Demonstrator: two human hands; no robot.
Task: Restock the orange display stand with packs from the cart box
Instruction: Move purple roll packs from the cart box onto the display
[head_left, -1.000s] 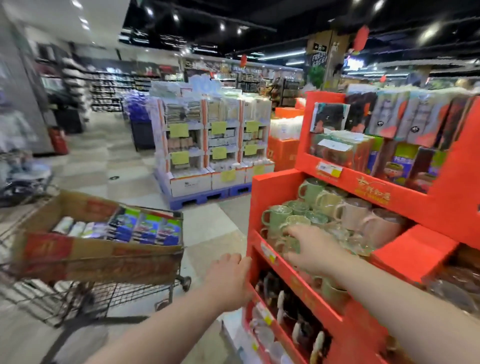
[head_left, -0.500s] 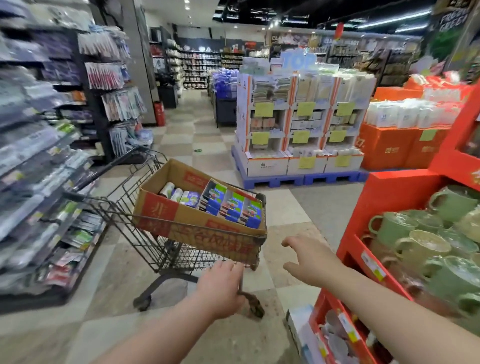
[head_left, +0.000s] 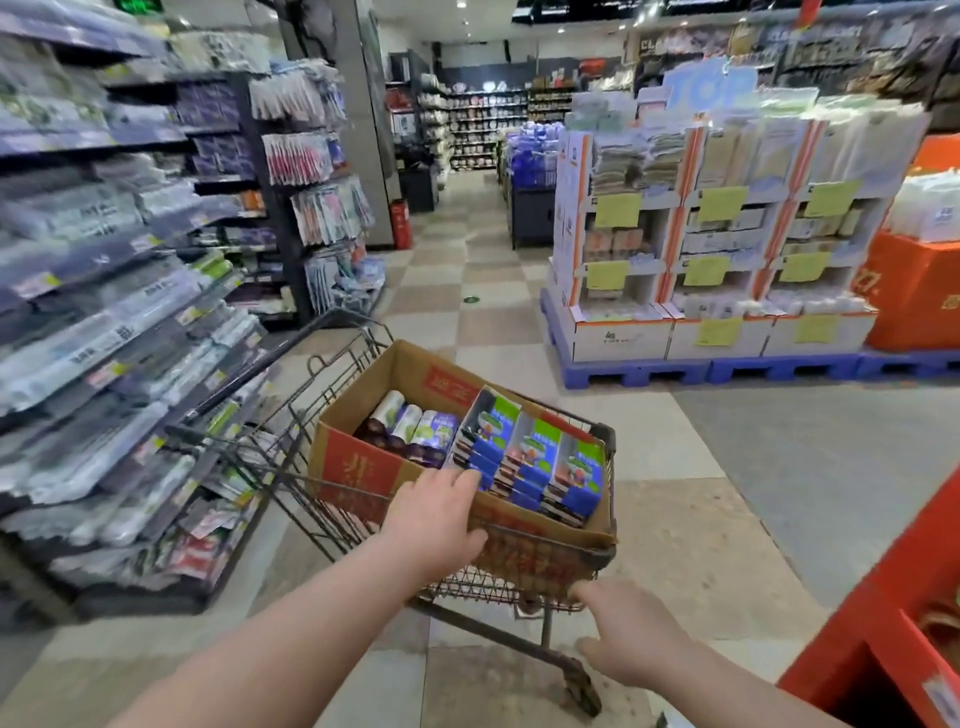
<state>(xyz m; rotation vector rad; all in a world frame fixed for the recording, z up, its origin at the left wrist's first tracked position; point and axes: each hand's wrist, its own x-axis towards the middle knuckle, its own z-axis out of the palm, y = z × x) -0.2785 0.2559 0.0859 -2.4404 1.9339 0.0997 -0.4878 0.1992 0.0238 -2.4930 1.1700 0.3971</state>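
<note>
Cardboard box (head_left: 358, 467) in the cart (head_left: 493, 587) is reached into by the open left hand (head_left: 436, 512) at the blue-green packs (head_left: 530, 462), the empty right hand (head_left: 628, 634) held apart below; one pack is best gripped squarely for the orange display stand (head_left: 904, 587), near right.

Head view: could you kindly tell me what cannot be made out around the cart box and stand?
All in the head view:
- Orange display stand: cut off by the right edge; shelves unseen.
- Blue-green packs: print blurred, unreadable.
- Left hand: fingertip contact with the packs untellable from this angle.
- Rolls: lower parts hidden by the cardboard box wall.
</note>
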